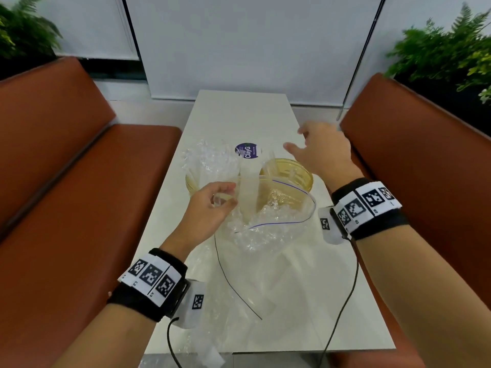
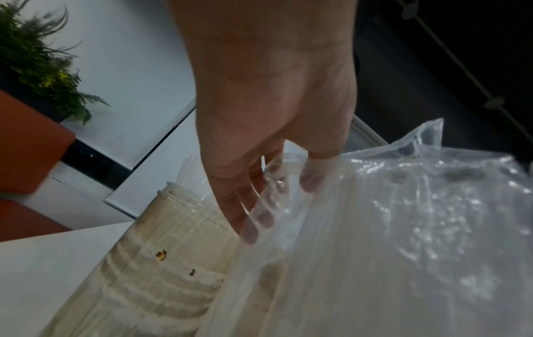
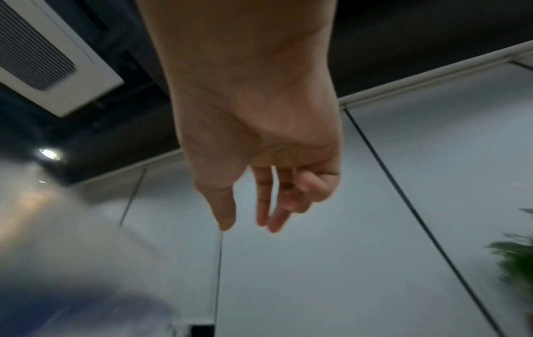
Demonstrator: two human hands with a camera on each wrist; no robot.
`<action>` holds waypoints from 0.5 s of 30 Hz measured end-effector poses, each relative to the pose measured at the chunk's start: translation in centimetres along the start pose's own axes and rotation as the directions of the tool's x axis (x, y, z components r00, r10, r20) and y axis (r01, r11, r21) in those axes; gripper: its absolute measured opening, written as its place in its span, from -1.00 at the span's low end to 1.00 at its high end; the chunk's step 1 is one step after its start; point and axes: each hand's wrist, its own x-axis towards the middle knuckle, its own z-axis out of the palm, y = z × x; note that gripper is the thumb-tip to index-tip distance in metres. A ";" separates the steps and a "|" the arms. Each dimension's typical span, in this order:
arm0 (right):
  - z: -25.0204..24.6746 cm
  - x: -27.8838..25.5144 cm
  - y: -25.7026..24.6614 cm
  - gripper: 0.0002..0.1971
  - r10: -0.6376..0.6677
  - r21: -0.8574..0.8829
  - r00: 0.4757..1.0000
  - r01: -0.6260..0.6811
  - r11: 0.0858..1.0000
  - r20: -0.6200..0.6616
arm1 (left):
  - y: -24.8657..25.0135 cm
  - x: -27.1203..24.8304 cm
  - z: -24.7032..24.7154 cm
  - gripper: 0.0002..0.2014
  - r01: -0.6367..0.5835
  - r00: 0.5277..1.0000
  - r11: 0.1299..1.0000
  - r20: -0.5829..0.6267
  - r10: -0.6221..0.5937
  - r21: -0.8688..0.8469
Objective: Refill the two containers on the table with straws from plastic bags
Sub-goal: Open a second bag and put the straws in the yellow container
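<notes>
My left hand (image 1: 225, 198) pinches the rim of an open clear zip bag (image 1: 273, 221) with a blue seal line, held up over the table. A white straw bundle (image 1: 248, 181) with a purple label stands up from the bag's mouth. Behind the bag are two yellowish clear containers: the right one (image 1: 292, 172) holds a few straws, while the bag mostly hides the left one (image 1: 190, 183). My right hand (image 1: 295, 139) hovers above the right container, fingers spread, holding nothing. In the left wrist view my left hand (image 2: 277, 205) grips the bag (image 2: 389, 239) next to the ribbed left container (image 2: 173, 262). In the right wrist view the right hand (image 3: 248, 224) is empty.
A second flat plastic bag (image 1: 247, 288) lies on the white table (image 1: 239, 112) near me, and crinkled plastic (image 1: 207, 158) sits behind the left container. Red-brown benches (image 1: 66, 181) flank the table on both sides. Thin black cables (image 1: 342, 301) trail from my wristbands.
</notes>
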 end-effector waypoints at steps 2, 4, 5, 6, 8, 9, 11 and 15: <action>-1.9 -1.2 -2.2 -0.71 -0.149 0.186 0.989 0.147 0.971 -0.003 | 0.2 -0.1 0.4 -0.67 0.003 1.000 1.000 0.004 -0.003 0.001; -3.4 -3.1 -4.3 -0.69 -0.303 0.280 0.934 0.244 0.929 0.190 | 0.4 -0.1 0.8 -0.67 0.010 1.000 1.000 0.000 -0.010 -0.009; -3.7 -4.0 -5.3 -0.64 -0.331 0.221 0.885 0.269 0.938 0.326 | 0.5 -0.1 0.9 -0.66 0.012 1.000 1.000 -0.006 -0.012 -0.018; -3.4 -5.0 -5.9 -0.57 -0.303 0.081 0.840 0.299 0.951 0.450 | 0.6 -0.2 1.0 -0.66 0.009 1.000 1.000 -0.013 -0.009 -0.023; -2.1 -6.6 -6.6 -0.39 -0.161 -0.253 0.804 0.360 0.898 0.573 | 0.6 -0.3 1.1 -0.64 -0.007 1.000 1.000 -0.028 0.007 -0.015; -1.4 -7.3 -6.9 -0.34 -0.107 -0.342 0.801 0.367 0.865 0.589 | 0.6 -0.4 1.2 -0.63 -0.015 0.999 1.000 -0.029 0.015 -0.007; -0.2 -8.1 -7.3 -0.29 -0.065 -0.351 0.788 0.344 0.871 0.612 | 0.6 -0.6 1.2 -0.61 -0.025 0.999 1.000 -0.026 0.026 0.005; 0.2 -8.7 -7.4 -0.51 -0.038 -0.226 0.715 0.271 0.936 0.698 | 0.4 -0.8 1.2 -0.59 -0.008 0.999 1.000 -0.043 0.007 -0.027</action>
